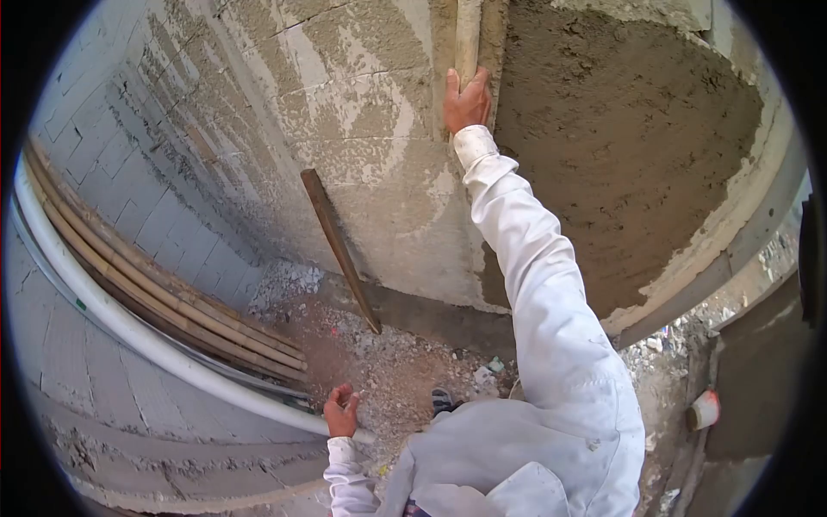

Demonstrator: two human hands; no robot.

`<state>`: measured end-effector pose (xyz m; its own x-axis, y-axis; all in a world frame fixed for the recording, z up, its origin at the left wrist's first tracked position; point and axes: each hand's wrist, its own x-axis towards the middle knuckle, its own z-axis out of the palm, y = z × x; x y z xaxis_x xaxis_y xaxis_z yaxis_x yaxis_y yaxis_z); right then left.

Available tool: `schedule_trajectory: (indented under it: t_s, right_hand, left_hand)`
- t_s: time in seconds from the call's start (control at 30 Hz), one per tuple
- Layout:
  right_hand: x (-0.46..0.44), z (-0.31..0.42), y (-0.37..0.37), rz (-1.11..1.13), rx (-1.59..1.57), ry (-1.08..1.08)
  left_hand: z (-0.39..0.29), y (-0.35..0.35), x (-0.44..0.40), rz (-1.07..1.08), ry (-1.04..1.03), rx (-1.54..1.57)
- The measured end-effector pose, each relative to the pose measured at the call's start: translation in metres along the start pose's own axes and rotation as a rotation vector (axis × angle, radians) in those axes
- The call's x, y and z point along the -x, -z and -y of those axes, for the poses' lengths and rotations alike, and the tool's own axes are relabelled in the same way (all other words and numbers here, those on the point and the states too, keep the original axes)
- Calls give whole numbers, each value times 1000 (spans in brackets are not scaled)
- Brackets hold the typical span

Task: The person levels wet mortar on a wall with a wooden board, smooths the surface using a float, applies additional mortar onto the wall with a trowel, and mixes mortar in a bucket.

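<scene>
My right hand (468,99) reaches up the wall, its fingers wrapped round the rounded wooden bar of a long wooden float (468,39). The float stands lengthwise against the wall, and its upper end runs out of view. To its right lies a broad patch of wet brown plaster (620,146); to its left the block wall (362,112) carries only patchy mortar. Low down, my left hand (342,411) hangs beside a white pipe (164,349). Its fingers are loosely curled and apart, with nothing plainly in them.
A wooden strip (340,250) leans on the wall. Several bamboo poles (172,293) lie along the left side by the pipe. Rubble (413,362) covers the ground around my shoe (442,400). A white and orange bucket (704,410) lies at the right.
</scene>
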<state>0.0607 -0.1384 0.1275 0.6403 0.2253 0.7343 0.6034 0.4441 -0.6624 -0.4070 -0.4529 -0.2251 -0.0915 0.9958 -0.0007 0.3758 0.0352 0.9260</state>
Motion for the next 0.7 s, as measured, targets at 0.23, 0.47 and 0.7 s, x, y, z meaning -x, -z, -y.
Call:
schedule_trajectory:
  t_s: [0.23, 0.47, 0.7]
  right_hand:
    - [1, -74, -40, -224, 260, -69]
    - [129, -194, 5, -263, -85, -484]
    - [160, -180, -38, -611, -481, -383]
  left_hand:
    - [229, 117, -17, -133, 367, -275]
    - [251, 118, -115, 405, 526, -664]
    - [247, 170, -359, 489, 137, -909]
